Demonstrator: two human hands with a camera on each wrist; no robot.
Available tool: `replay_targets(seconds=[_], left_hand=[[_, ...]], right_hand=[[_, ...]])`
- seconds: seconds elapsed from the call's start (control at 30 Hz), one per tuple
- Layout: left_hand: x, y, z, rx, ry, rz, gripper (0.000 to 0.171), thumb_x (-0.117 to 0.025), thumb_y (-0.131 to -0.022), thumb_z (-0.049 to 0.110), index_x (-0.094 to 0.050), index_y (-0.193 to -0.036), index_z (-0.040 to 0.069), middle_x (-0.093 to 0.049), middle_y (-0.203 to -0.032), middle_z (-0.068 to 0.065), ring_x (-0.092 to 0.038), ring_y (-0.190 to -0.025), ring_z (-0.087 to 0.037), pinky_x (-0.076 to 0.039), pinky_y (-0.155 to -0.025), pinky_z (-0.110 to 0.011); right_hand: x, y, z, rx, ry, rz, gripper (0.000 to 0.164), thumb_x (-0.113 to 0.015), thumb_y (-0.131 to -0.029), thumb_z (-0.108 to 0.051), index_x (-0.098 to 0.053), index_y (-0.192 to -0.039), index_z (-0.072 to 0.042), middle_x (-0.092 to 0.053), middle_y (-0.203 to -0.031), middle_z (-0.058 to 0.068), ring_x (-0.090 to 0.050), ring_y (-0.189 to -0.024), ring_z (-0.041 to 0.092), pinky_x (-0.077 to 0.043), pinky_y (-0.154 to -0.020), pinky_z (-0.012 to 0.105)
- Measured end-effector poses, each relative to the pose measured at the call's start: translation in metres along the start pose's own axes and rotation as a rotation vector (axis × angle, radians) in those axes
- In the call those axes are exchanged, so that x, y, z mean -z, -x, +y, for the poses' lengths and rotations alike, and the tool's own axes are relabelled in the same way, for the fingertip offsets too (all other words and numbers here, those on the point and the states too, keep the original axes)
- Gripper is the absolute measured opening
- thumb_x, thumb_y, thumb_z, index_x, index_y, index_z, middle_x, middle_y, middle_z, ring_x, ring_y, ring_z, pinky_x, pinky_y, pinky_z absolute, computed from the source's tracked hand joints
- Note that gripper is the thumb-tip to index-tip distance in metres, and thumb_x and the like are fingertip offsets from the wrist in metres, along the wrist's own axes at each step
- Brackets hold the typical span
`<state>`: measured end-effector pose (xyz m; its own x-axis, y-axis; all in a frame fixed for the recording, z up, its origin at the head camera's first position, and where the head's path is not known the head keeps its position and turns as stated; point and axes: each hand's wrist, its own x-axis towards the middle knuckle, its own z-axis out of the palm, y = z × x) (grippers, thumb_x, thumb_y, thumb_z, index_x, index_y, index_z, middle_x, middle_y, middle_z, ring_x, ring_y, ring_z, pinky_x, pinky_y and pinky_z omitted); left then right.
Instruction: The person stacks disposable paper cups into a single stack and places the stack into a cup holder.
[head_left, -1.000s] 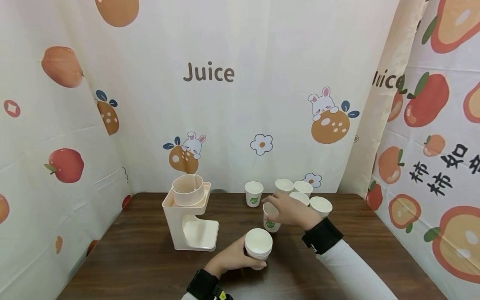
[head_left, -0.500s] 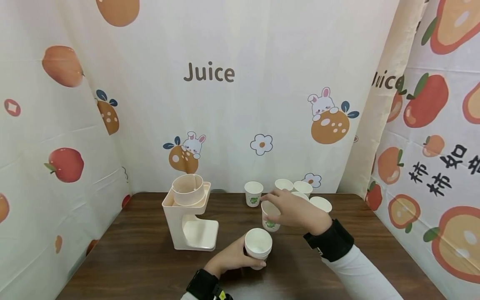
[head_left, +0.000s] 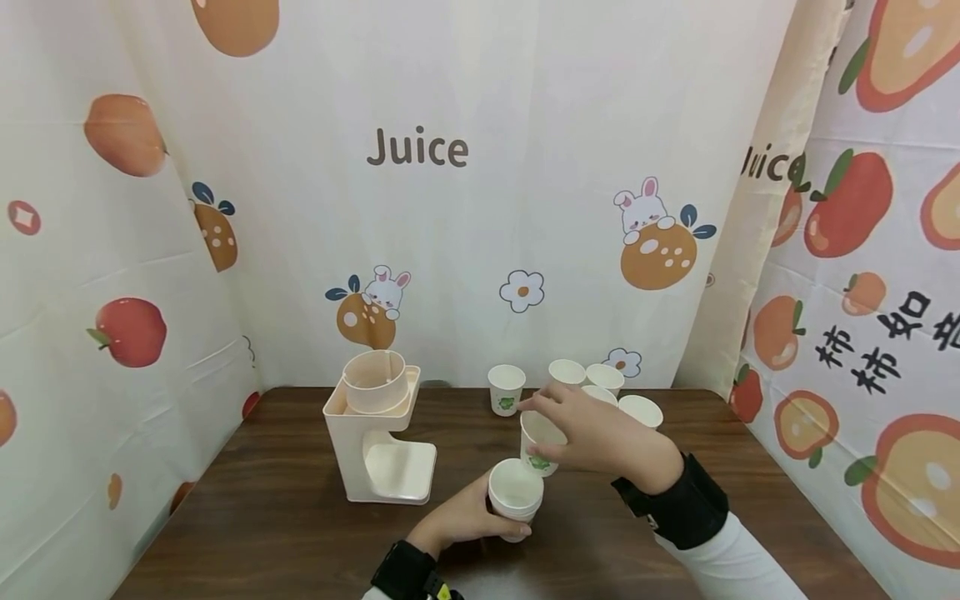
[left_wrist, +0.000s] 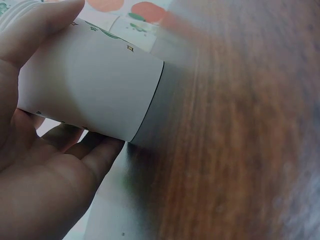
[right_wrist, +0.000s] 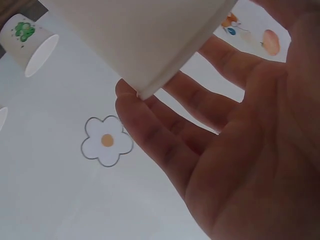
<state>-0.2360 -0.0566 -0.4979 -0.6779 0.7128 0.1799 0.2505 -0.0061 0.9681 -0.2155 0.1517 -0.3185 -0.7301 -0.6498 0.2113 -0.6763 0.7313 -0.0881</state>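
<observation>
My left hand holds a nested stack of white paper cups at the front middle of the table. In the left wrist view, the thumb and fingers wrap around the cup's side. My right hand grips a single paper cup with a green print, just behind the stack, near or touching its rim. Seen from the right wrist, the fingertips lie at the rim of that cup. Part of the single cup is hidden by the right hand.
One paper cup stands alone at the back. Several more white cups are grouped to its right, partly behind the right hand. A cream-coloured machine with a round funnel top stands on the left of the brown table.
My right hand now has the single cup slightly lower and nearer to the stack, with the wrist shifted right. The left hand and its stack stay put.
</observation>
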Motion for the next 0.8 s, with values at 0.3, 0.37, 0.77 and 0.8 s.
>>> replay_targets(seconds=[0.3, 0.37, 0.77, 0.8], left_hand=[[0.0, 0.0, -0.001, 0.024, 0.0, 0.008, 0.073, -0.076, -0.077, 0.016, -0.034, -0.136, 0.028, -0.054, -0.124, -0.001, -0.051, -0.11, -0.019, -0.037, -0.096, -0.046], [0.0, 0.0, 0.0, 0.031, 0.001, 0.011, 0.072, -0.076, -0.077, 0.017, -0.034, -0.135, 0.028, -0.054, -0.123, -0.001, -0.051, -0.109, -0.019, -0.037, -0.096, -0.045], [0.0, -0.001, 0.001, 0.069, -0.017, 0.009, 0.073, -0.076, -0.076, 0.021, -0.033, -0.135, 0.032, -0.054, -0.124, 0.003, -0.051, -0.109, -0.018, -0.035, -0.096, -0.048], [0.0, 0.0, 0.001, 0.073, -0.019, 0.01, 0.072, -0.075, -0.077, 0.022, -0.034, -0.134, 0.032, -0.054, -0.124, 0.003, -0.051, -0.109, -0.018, -0.035, -0.096, -0.047]], right_hand=[[0.004, 0.006, -0.014, 0.01, -0.041, -0.02, 0.045, -0.063, -0.085, -0.045, -0.053, -0.126, -0.028, -0.052, -0.119, -0.005, -0.047, -0.107, 0.009, -0.049, -0.085, 0.035], [0.004, 0.006, -0.015, 0.011, -0.042, -0.031, 0.046, -0.063, -0.085, -0.047, -0.052, -0.127, -0.03, -0.052, -0.121, -0.007, -0.046, -0.11, 0.009, -0.049, -0.087, 0.035], [-0.006, 0.005, -0.018, 0.084, -0.141, -0.065, 0.045, -0.06, -0.087, -0.048, -0.051, -0.128, -0.033, -0.05, -0.124, -0.012, -0.046, -0.109, 0.007, -0.048, -0.087, 0.037], [-0.006, 0.004, -0.019, 0.081, -0.143, -0.068, 0.045, -0.06, -0.087, -0.048, -0.051, -0.128, -0.033, -0.05, -0.124, -0.012, -0.046, -0.109, 0.007, -0.048, -0.087, 0.037]])
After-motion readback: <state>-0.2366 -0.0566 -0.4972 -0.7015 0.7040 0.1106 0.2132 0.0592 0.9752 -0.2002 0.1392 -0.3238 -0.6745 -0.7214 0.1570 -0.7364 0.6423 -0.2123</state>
